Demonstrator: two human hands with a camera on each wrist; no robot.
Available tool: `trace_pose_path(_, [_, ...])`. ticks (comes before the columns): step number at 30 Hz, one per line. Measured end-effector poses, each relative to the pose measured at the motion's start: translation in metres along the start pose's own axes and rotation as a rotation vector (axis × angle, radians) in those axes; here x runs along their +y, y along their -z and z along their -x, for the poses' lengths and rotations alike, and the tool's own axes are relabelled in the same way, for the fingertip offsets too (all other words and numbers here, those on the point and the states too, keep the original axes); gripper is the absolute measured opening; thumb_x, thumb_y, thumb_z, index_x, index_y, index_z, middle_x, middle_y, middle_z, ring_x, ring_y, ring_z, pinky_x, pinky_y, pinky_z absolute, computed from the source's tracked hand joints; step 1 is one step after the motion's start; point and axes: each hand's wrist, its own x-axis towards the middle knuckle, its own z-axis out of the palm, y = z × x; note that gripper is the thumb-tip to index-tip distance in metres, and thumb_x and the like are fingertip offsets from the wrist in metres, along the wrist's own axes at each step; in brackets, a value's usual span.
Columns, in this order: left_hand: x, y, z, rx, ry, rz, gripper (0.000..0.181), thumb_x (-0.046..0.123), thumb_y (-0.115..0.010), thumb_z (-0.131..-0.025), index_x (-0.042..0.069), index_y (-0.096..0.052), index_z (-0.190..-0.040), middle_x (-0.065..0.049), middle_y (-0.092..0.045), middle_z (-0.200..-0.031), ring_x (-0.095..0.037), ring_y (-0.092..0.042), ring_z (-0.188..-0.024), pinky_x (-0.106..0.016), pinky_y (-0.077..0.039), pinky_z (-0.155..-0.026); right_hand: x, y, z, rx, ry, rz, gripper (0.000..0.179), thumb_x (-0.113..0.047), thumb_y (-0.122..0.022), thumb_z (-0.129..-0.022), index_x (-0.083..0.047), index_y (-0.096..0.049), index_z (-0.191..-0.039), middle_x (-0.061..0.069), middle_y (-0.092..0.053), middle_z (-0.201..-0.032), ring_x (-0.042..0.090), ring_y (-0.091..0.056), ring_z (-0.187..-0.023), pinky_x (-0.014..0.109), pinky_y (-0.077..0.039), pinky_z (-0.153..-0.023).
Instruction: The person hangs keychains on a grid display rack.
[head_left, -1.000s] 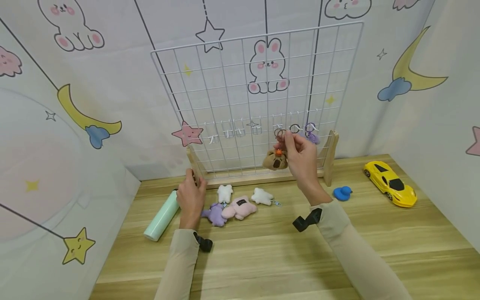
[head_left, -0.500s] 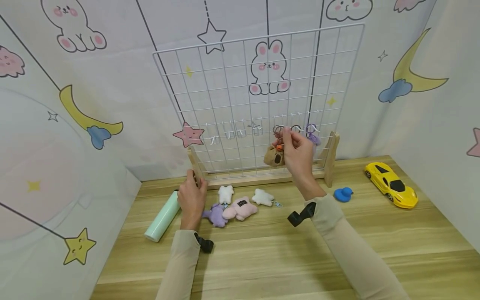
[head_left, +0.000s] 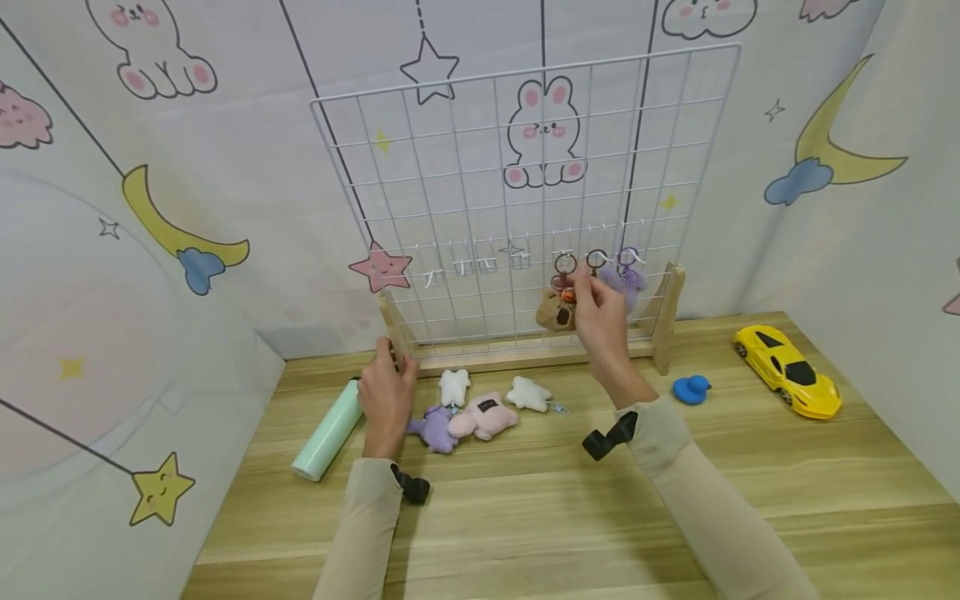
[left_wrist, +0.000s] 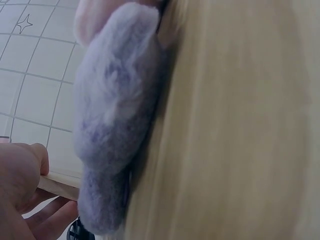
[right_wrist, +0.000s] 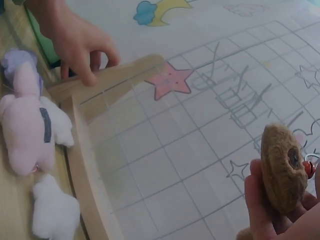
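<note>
My right hand pinches a brown plush keychain with an orange bit at its top, in front of the white wire grid rack. Its ring is up at a white hook; whether it is looped over the hook I cannot tell. In the right wrist view the brown plush lies against the curled fingers. My left hand grips the rack's left wooden foot, thumb on one side and fingers on the other. Right of the pinched ring, a purple plush keychain and a dark ring hang from hooks.
On the table lie two white plushes, a purple plush and a pink plush. A mint bottle lies beside my left hand. At right are a blue duck and a yellow toy car. Several bare hooks stand left.
The right hand rose slightly with the brown plush keychain, then its fingers lowered a little below the ring, which now shows more fully at the hook. The left hand stays on the wooden foot.
</note>
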Motion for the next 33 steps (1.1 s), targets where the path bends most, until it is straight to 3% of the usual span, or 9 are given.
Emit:
trace_pose_path(3, [0.0,0.0,0.0,0.002,0.0,0.0,0.025,0.025,-0.069,-0.103,0.01,-0.063,-0.122,-0.023,-0.081,-0.104,-0.048,-0.077,-0.08,-0.06,-0.058,-0.061,0.008,0.005,0.005,-0.06,-0.059,-0.027,0.072,-0.066,-0.043,-0.11,-0.004,-0.074,-0.13,-0.006,-0.073,-0.103,0.002,-0.065,-0.084,0.023,-0.056,-0.073])
trace_pose_path(8, [0.003,0.0,-0.002,0.006,-0.007,0.006,0.024,0.024,-0.069,-0.103,0.01,-0.063,-0.121,-0.021,-0.081,-0.104,-0.047,-0.077,-0.08,-0.06,-0.058,-0.061,0.027,0.013,0.013,-0.187,-0.121,-0.082,0.08,-0.069,-0.04,-0.108,0.002,-0.065,-0.134,0.005,-0.082,-0.102,0.014,-0.082,-0.081,0.039,-0.067,-0.083])
trace_pose_path(12, [0.004,-0.001,-0.003,0.005,-0.005,-0.001,0.023,0.024,-0.069,-0.102,0.009,-0.063,-0.12,-0.022,-0.081,-0.102,-0.048,-0.076,-0.08,-0.06,-0.058,-0.061,0.047,0.022,0.019,-0.247,-0.142,-0.006,0.08,-0.066,-0.039,-0.11,0.006,-0.065,-0.134,0.012,-0.083,-0.104,0.015,-0.082,-0.081,0.041,-0.067,-0.082])
trace_pose_path(17, [0.004,-0.002,-0.003,-0.005,0.009,-0.01,0.021,0.026,-0.068,-0.103,0.01,-0.063,-0.116,-0.023,-0.08,-0.1,-0.049,-0.076,-0.08,-0.061,-0.057,-0.061,0.074,0.037,0.026,-0.37,-0.134,0.14,0.051,-0.042,-0.056,-0.113,0.002,-0.07,-0.134,0.022,-0.08,-0.112,0.024,-0.082,-0.092,0.042,-0.066,-0.085])
trace_pose_path(20, [0.003,-0.002,-0.003,-0.007,0.01,-0.012,0.021,0.027,-0.068,-0.103,0.01,-0.063,-0.115,-0.023,-0.08,-0.099,-0.049,-0.076,-0.079,-0.06,-0.056,-0.06,0.09,0.046,0.029,-0.472,-0.142,0.281,0.039,-0.033,-0.065,-0.11,-0.001,-0.073,-0.131,0.019,-0.08,-0.114,0.025,-0.08,-0.099,0.036,-0.065,-0.083])
trace_pose_path(23, [0.002,-0.002,-0.002,0.002,0.009,-0.014,0.021,0.026,-0.068,-0.102,0.01,-0.062,-0.113,-0.023,-0.079,-0.097,-0.049,-0.075,-0.077,-0.06,-0.055,-0.059,0.104,0.054,0.029,-0.584,-0.1,0.455,0.031,-0.029,-0.071,-0.107,-0.006,-0.077,-0.127,0.011,-0.081,-0.113,0.019,-0.076,-0.101,0.032,-0.061,-0.086])
trace_pose_path(25, [0.003,-0.001,-0.003,0.01,0.007,-0.013,0.02,0.026,-0.068,-0.102,0.009,-0.062,-0.112,-0.022,-0.079,-0.095,-0.049,-0.074,-0.075,-0.06,-0.055,-0.058,0.11,0.057,0.029,-0.641,-0.052,0.511,0.027,-0.025,-0.074,-0.105,-0.007,-0.079,-0.124,0.009,-0.081,-0.111,0.016,-0.074,-0.101,0.031,-0.059,-0.09])
trace_pose_path(27, [0.003,-0.001,-0.002,0.015,0.006,-0.011,0.02,0.025,-0.069,-0.102,0.009,-0.062,-0.111,-0.022,-0.079,-0.094,-0.049,-0.074,-0.075,-0.06,-0.054,-0.058,0.114,0.059,0.029,-0.674,-0.016,0.52,0.024,-0.02,-0.077,-0.102,-0.007,-0.079,-0.122,0.007,-0.08,-0.107,0.015,-0.072,-0.098,0.029,-0.057,-0.089])
trace_pose_path(33, [0.003,0.001,-0.001,-0.001,0.012,-0.012,0.02,0.026,-0.069,-0.102,0.009,-0.063,-0.112,-0.021,-0.08,-0.095,-0.048,-0.075,-0.078,-0.06,-0.056,-0.06,0.116,0.057,0.035,-0.704,-0.022,0.486,0.022,-0.018,-0.087,-0.092,-0.006,-0.079,-0.108,0.002,-0.07,-0.088,0.012,-0.062,-0.079,0.024,-0.051,-0.073])
